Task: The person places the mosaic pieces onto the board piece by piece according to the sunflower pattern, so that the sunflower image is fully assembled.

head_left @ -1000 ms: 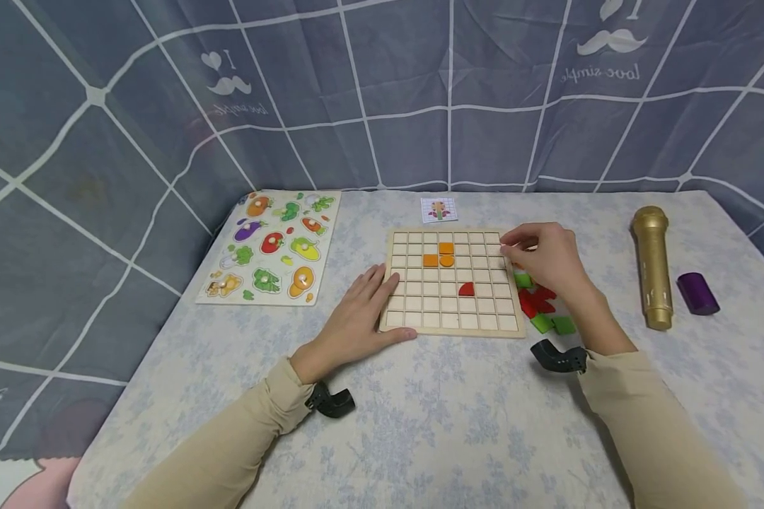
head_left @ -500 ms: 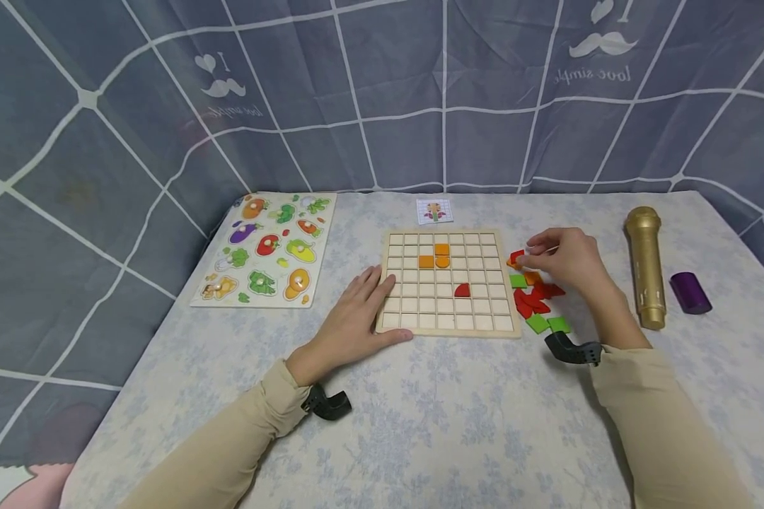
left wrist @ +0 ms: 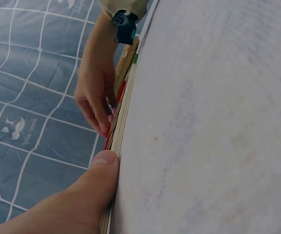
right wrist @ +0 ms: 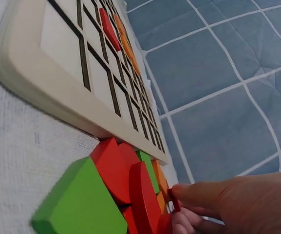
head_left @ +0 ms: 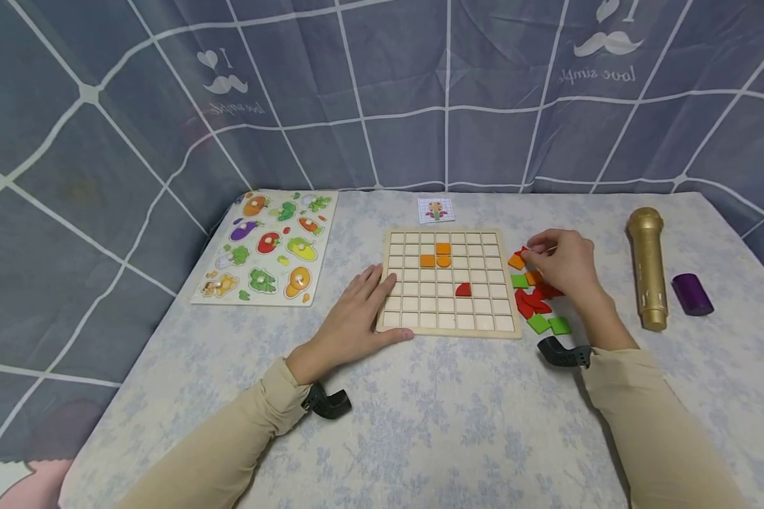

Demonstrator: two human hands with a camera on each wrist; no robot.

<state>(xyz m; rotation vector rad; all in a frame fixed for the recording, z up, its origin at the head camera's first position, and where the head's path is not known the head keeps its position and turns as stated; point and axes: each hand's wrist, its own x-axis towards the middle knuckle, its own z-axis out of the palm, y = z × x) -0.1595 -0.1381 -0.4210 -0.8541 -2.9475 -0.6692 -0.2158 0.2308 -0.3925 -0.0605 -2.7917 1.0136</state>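
A wooden grid board (head_left: 447, 324) lies on the table, holding two orange squares, an orange round piece (head_left: 443, 261) and a red quarter-circle piece (head_left: 462, 290). My left hand (head_left: 350, 318) rests along its left side, fingers straight on the frame and thumb at the near edge. Just right of the board, my right hand (head_left: 563, 261) is over a pile of red, green and orange pieces. Between its thumb and fingers it pinches a small red piece (right wrist: 174, 200), mostly covered by the fingertips. Beneath the hand, part of the pile is hidden.
Behind the board lies a small pattern card (head_left: 436, 211). On the left is a vegetable puzzle board (head_left: 274, 283). A gold microphone-shaped object (head_left: 648, 268) and a purple cylinder (head_left: 692, 294) lie at the right. A grid-patterned cloth (head_left: 407, 155) hangs behind the table.
My right hand has moved from the board's right edge to the pile beside it, where it now pinches a red piece. The left hand has stayed in place.
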